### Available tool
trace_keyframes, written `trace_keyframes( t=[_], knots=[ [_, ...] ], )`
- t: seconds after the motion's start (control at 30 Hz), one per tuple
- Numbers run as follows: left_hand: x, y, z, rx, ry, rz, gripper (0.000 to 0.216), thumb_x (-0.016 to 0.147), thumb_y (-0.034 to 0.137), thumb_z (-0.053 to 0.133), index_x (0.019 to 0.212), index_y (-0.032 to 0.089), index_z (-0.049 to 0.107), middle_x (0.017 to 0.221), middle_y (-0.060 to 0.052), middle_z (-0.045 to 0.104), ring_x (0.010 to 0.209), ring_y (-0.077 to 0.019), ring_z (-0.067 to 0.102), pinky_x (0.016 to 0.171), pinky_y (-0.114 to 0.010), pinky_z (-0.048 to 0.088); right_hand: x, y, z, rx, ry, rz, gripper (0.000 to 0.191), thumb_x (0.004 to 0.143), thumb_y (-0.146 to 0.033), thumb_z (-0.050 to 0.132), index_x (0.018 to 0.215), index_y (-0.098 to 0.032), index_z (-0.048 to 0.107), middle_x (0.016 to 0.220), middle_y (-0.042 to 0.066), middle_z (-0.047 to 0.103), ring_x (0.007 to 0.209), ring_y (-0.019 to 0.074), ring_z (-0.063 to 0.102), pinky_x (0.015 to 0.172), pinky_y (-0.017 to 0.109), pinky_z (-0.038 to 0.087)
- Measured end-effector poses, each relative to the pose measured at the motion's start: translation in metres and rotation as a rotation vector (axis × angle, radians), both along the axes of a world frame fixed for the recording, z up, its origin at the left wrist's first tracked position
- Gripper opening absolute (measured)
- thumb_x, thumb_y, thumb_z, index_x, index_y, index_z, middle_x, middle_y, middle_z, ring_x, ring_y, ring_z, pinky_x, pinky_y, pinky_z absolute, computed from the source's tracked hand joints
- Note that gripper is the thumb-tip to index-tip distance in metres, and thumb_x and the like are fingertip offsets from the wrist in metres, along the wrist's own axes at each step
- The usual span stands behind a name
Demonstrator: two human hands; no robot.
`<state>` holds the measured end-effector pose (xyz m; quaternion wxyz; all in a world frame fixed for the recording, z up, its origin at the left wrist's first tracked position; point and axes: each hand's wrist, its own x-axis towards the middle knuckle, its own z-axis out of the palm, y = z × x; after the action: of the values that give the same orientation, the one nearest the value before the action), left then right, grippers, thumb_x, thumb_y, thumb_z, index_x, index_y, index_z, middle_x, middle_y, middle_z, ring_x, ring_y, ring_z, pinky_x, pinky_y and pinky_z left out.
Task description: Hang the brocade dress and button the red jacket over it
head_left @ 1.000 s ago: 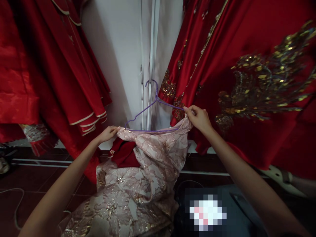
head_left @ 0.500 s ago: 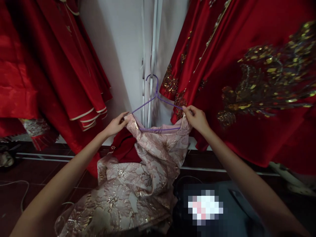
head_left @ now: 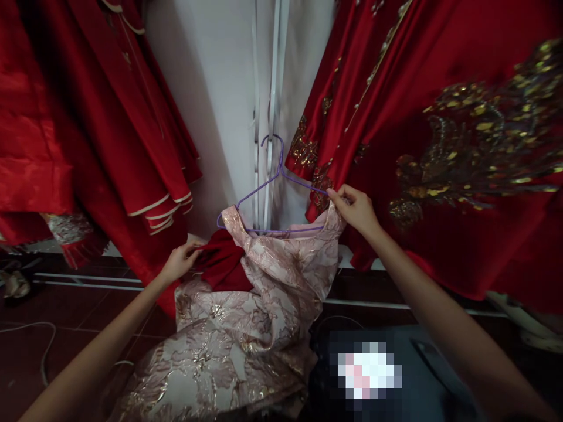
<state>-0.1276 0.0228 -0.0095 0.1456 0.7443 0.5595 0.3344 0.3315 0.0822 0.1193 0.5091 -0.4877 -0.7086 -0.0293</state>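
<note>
A pale pink dress (head_left: 281,293) with gold floral brocade hangs by its shoulder straps on a purple wire hanger (head_left: 259,189). At the right strap, my right hand (head_left: 357,210) pinches the dress and the hanger's end. The hanger's left end pokes out past the left strap. Lower on the left, my left hand (head_left: 180,261) has its fingers closed on the edge of a dark red cloth (head_left: 226,264). That cloth lies against the dress's upper left side. The dress's lower part spreads toward the bottom of the view.
Red garments (head_left: 101,117) hang at the left, some with pale trim. A red gown (head_left: 396,135) with gold sequins hangs at the right. Behind the hanger stand white upright poles (head_left: 269,88). A pair of shoes (head_left: 15,284) is on the dark floor at far left.
My left hand has let go of the left strap and moved down and left to the red cloth, taking hold of its edge. My right hand stays at the right strap.
</note>
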Motion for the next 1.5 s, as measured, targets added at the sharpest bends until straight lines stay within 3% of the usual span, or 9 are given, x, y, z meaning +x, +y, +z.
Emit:
trace_keyframes(
  t=[0.17, 0.3, 0.43, 0.6, 0.73, 0.83, 1.07, 1.33, 1.5],
  knots=[
    [0.008, 0.036, 0.029, 0.113, -0.079, 0.262, 0.029, 0.081, 0.038, 0.042, 0.094, 0.018, 0.06, 0.087, -0.006, 0.068, 0.077, -0.0177, 0.061, 0.07, -0.027, 0.047, -0.002, 0.005, -0.005, -0.008, 0.019, 0.048, 0.044, 0.079, -0.058, 0.046, 0.056, -0.02, 0.042, 0.052, -0.003, 0.042, 0.05, 0.011, 0.039, 0.051, 0.025, 0.033],
    [0.032, 0.056, 0.084, 0.276, 0.066, 0.305, 0.027, 0.079, 0.038, 0.048, 0.092, 0.018, 0.061, 0.09, -0.007, 0.066, 0.082, -0.0191, 0.06, 0.074, -0.028, 0.045, -0.002, 0.001, -0.003, -0.004, 0.007, 0.043, 0.044, 0.08, -0.057, 0.046, 0.056, -0.02, 0.041, 0.051, -0.003, 0.041, 0.049, 0.0108, 0.038, 0.049, 0.024, 0.032],
    [0.041, 0.045, 0.127, 0.321, 0.369, 0.234, 0.021, 0.072, 0.028, 0.056, 0.089, 0.02, 0.065, 0.09, -0.008, 0.065, 0.087, -0.0235, 0.059, 0.079, -0.031, 0.044, -0.004, -0.011, 0.003, 0.009, -0.005, -0.016, 0.043, 0.081, -0.057, 0.045, 0.057, -0.02, 0.042, 0.051, -0.003, 0.041, 0.049, 0.0105, 0.037, 0.049, 0.024, 0.031],
    [0.021, 0.031, 0.124, 0.157, 0.46, 0.225, 0.019, 0.063, 0.023, 0.059, 0.08, 0.019, 0.068, 0.077, -0.007, 0.067, 0.075, -0.0244, 0.061, 0.068, -0.031, 0.046, -0.01, -0.027, 0.009, 0.06, -0.046, -0.066, 0.04, 0.082, -0.052, 0.046, 0.059, -0.02, 0.043, 0.052, -0.003, 0.043, 0.049, 0.0105, 0.039, 0.053, 0.024, 0.032],
    [0.014, 0.041, 0.121, -0.033, 0.121, 0.066, 0.032, 0.069, 0.044, 0.056, 0.081, 0.017, 0.067, 0.071, -0.004, 0.068, 0.064, -0.0185, 0.059, 0.057, -0.026, 0.045, -0.016, -0.03, 0.009, 0.061, -0.052, -0.078, 0.04, 0.083, -0.052, 0.045, 0.058, -0.02, 0.04, 0.051, -0.003, 0.042, 0.048, 0.0105, 0.04, 0.056, 0.024, 0.033],
    [0.041, 0.051, 0.133, 0.076, -0.028, 0.047, 0.034, 0.073, 0.045, 0.054, 0.084, 0.015, 0.065, 0.079, -0.005, 0.068, 0.07, -0.017, 0.059, 0.064, -0.026, 0.046, -0.021, -0.03, 0.005, 0.065, -0.052, -0.074, 0.04, 0.083, -0.053, 0.045, 0.06, -0.02, 0.042, 0.053, -0.003, 0.045, 0.05, 0.0111, 0.042, 0.056, 0.024, 0.033],
    [0.133, 0.039, 0.164, 0.384, 0.096, 0.129, 0.024, 0.081, 0.034, 0.049, 0.092, 0.017, 0.061, 0.086, -0.005, 0.066, 0.08, -0.0191, 0.059, 0.076, -0.028, 0.043, -0.018, -0.033, 0.005, -0.037, -0.044, 0.05, 0.042, 0.081, -0.056, 0.046, 0.059, -0.02, 0.045, 0.054, -0.002, 0.047, 0.051, 0.0113, 0.041, 0.05, 0.024, 0.032],
    [0.103, 0.066, 0.169, 0.158, 0.266, 0.155, 0.027, 0.078, 0.039, 0.05, 0.084, 0.017, 0.065, 0.072, -0.005, 0.064, 0.063, -0.017, 0.054, 0.062, -0.026, 0.038, -0.023, -0.041, 0.025, -0.157, -0.219, 0.276, 0.046, 0.081, -0.058, 0.046, 0.054, -0.02, 0.037, 0.048, -0.004, 0.038, 0.047, 0.0095, 0.036, 0.046, 0.023, 0.028],
    [0.132, 0.071, 0.175, 0.315, 0.071, -0.051, 0.03, 0.083, 0.041, 0.044, 0.077, 0.015, 0.058, 0.064, -0.001, 0.054, 0.06, -0.0126, 0.045, 0.059, -0.024, 0.035, -0.029, -0.04, 0.021, -0.088, -0.239, 0.273, 0.049, 0.083, -0.056, 0.043, 0.052, -0.02, 0.033, 0.048, -0.004, 0.032, 0.046, 0.0085, 0.03, 0.047, 0.024, 0.025]
  ],
)
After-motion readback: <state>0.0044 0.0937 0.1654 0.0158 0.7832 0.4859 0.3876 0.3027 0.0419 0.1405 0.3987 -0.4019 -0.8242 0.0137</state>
